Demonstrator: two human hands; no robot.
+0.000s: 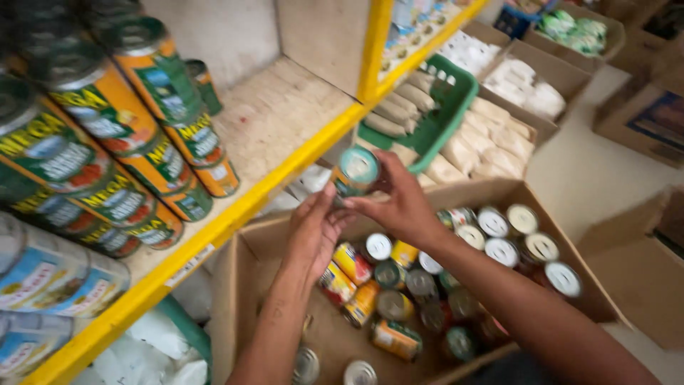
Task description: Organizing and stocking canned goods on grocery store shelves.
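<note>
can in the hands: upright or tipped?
Tipped. The can lies near sideways, its round end facing the camera, held between left hand and right hand above the cardboard box.

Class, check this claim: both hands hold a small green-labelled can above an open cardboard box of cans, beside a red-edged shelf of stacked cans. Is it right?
Not quite: the head view shows the shelf edge is yellow, not red. Both hands, left and right, do hold the can above the cardboard box.

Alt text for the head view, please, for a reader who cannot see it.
Both hands, left hand and right hand, hold a small teal can above an open cardboard box of mixed cans, beside a yellow-edged shelf stacked with orange-and-green cans.
</note>
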